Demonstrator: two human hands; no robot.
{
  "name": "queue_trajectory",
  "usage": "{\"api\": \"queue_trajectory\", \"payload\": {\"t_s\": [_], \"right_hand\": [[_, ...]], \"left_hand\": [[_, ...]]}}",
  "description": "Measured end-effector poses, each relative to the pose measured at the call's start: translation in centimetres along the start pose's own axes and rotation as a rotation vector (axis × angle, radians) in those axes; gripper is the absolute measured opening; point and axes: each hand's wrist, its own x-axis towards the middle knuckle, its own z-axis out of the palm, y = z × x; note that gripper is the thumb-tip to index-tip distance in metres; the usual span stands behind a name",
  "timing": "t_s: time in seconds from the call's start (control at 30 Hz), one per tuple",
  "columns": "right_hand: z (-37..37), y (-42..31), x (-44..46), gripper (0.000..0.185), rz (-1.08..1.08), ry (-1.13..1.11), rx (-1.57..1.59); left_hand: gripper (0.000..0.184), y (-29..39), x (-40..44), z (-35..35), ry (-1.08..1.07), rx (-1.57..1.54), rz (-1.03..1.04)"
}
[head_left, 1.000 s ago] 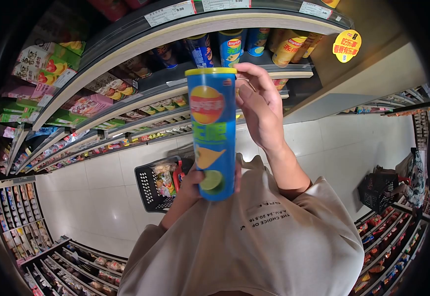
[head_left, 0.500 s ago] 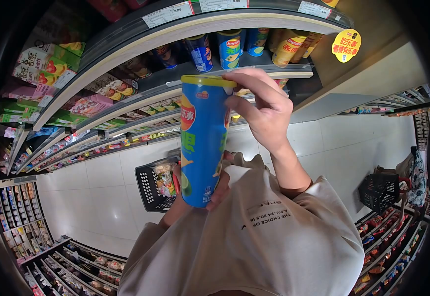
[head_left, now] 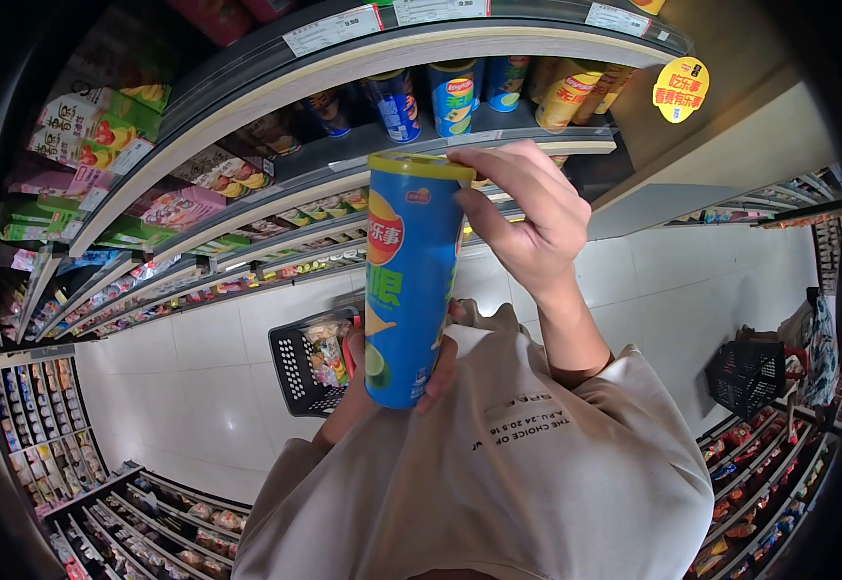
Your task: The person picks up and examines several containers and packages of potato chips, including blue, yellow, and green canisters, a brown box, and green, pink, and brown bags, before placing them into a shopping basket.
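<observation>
A blue chip canister (head_left: 406,280) with a yellow lid stands slightly tilted in front of my chest. It carries a red round logo, green lettering and a lime picture. My left hand (head_left: 437,377) is wrapped round its lower part from behind, mostly hidden by the canister. At the top, my right hand (head_left: 532,217) has its thumb and fingers against the right side of the lid and upper wall. Close behind my left wrist is a black shopping basket (head_left: 290,372) with a red handle and packaged goods in it.
Ahead, a curved shelf (head_left: 343,155) holds more canisters (head_left: 455,101), with boxed snacks (head_left: 83,130) to the left. A yellow round sign (head_left: 680,90) hangs at the shelf's right end. Another black basket (head_left: 747,377) is at the right, and lower shelves (head_left: 150,527) stand behind me.
The canister has shifted slightly to the right and turned, so more of its logo and lettering faces me. Both hands have moved along with it.
</observation>
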Motion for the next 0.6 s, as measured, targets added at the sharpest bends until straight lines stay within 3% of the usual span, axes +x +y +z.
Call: {"api": "queue_trajectory", "payload": {"t_s": [0.33, 0.53, 0.6], "right_hand": [[-0.3, 0.7, -0.2, 0.028, -0.198, -0.05, -0.213], [-0.7, 1.8, 0.0, 0.015, -0.07, -0.07, 0.047], [-1.2, 2.0, 0.0, 0.012, 0.221, -0.2, 0.288]], "left_hand": [[0.109, -0.1, -0.2, 0.2, 0.039, -0.001, 0.03], [0.111, -0.1, -0.8, -0.4, 0.025, -0.038, 0.015], [0.112, -0.2, -0.9, -0.6, 0.019, -0.065, 0.016]]}}
